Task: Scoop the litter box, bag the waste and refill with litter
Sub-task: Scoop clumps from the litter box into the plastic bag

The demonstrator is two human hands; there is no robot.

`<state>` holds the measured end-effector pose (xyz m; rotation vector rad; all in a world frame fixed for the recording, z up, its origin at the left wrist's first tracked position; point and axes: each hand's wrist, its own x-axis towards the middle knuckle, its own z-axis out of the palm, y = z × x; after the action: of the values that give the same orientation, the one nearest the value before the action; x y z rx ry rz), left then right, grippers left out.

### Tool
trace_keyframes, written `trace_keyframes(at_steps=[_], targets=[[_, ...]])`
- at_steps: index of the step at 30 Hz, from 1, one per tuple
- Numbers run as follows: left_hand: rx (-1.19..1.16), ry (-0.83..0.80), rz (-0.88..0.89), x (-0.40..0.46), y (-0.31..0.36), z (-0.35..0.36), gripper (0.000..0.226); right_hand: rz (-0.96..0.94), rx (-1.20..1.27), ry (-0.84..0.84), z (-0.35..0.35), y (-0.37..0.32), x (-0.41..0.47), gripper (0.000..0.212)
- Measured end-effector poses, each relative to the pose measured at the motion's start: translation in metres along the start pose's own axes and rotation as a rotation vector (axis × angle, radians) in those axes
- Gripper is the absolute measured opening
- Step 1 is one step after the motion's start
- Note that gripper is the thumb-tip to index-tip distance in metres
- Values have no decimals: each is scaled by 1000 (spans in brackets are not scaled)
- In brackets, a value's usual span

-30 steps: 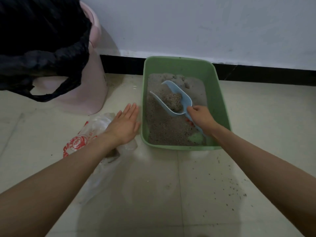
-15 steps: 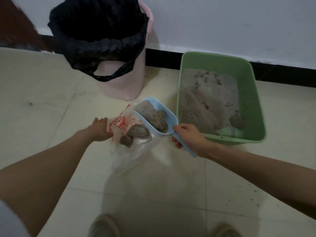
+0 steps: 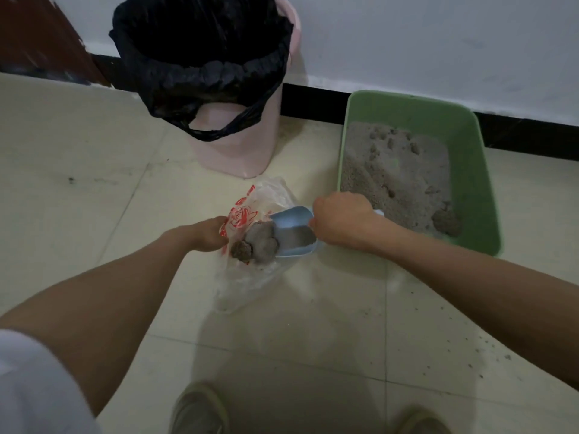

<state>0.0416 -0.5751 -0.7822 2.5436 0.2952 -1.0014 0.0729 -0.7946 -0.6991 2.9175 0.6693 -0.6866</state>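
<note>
Thin, limp bag (image 3: 250,214) on the floor beside the litter box (image 3: 470,170) is pinched open at its rim by the left hand (image 3: 205,234); the stiff, light scoop (image 3: 293,233), gripped at its handle by the right hand (image 3: 341,222), is tipped into it, clumps (image 3: 258,241) judged crumbly.

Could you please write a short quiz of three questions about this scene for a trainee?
1. True or false: the blue scoop is held by the left hand.
2. Where do the clumps lie? A) in the clear plastic bag B) in the black-lined pink bin C) on the bare floor
3. Name the container that holds one more dark clump.

Key: 1. False, the right hand holds it. 2. A. 3. The green litter box.
</note>
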Motion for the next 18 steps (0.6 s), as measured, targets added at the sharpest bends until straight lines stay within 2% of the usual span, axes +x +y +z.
trace_keyframes(at_steps=[4, 6, 8, 12, 18], targets=[[-14, 10, 20, 2, 13, -2, 54, 6, -58, 54, -15, 13, -4, 17], [6, 20, 44, 0, 23, -5, 57, 49, 20, 101, -18, 25, -2, 25], [31, 46, 63, 2, 32, -9, 61, 98, 144, 123, -19, 43, 1, 32], [81, 103, 143, 8, 60, -13, 57, 221, 485, 95, -24, 87, 0, 25], [92, 185, 316, 23, 119, 1, 55, 533, 979, 185, -14, 160, -5, 29]])
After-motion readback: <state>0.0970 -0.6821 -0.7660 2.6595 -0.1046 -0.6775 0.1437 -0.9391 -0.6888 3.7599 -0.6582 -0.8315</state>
